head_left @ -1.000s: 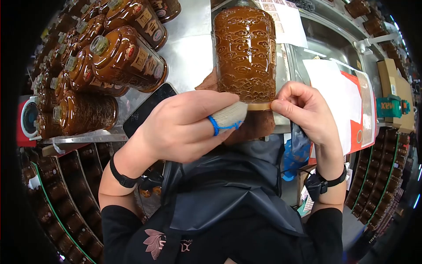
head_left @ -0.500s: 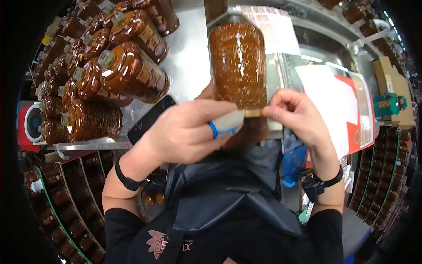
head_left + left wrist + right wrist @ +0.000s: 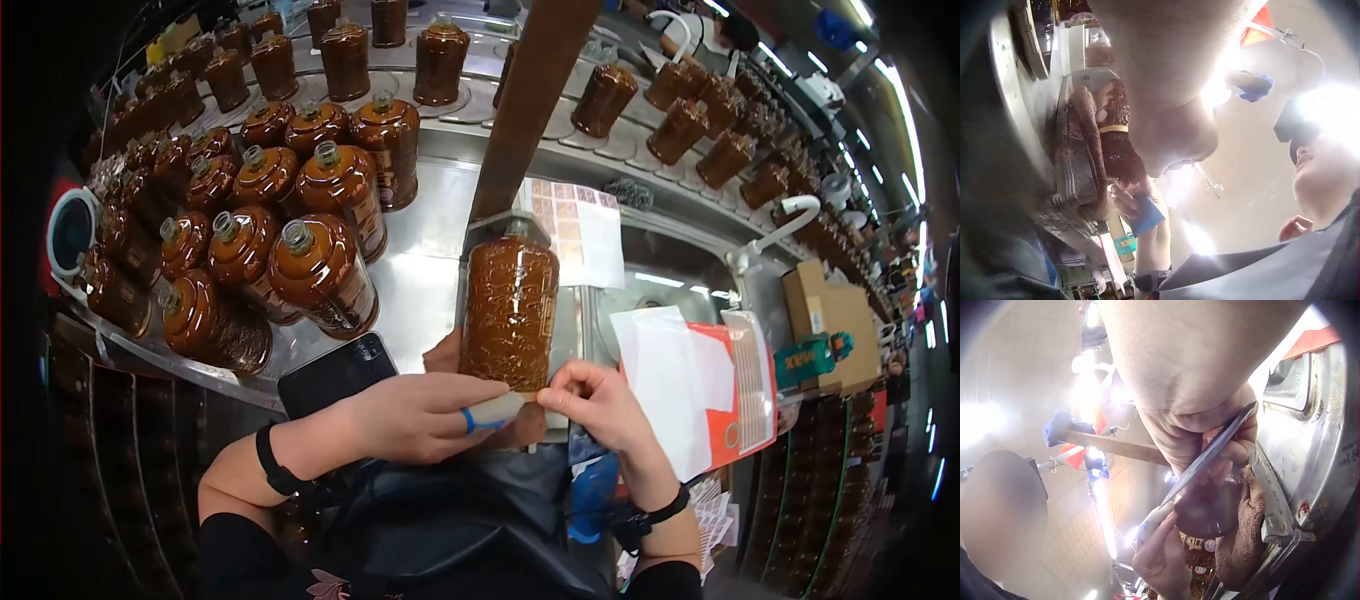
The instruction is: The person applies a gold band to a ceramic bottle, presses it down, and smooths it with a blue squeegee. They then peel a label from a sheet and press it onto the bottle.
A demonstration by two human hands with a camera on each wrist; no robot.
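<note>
bottle (image 3: 508,312): upright on a brown cloth (image 3: 1242,537) at the bench's (image 3: 430,260) near edge, long axis straight up, neck away from the hands
direction: base sits right between both hands, neither one really nearer
left hand (image 3: 415,418): cot-covered finger (image 3: 492,411) stretched out, pressing the base from the left; other fingers hidden, can't tell
right hand (image 3: 595,400): pinching a thin strip (image 3: 1210,453) tight at the base's right side, fingertips nearly meeting that cot
nearby: phone (image 3: 335,372) just left of the left hand, more bottles (image 3: 300,250) crowd the bench's left side
</note>
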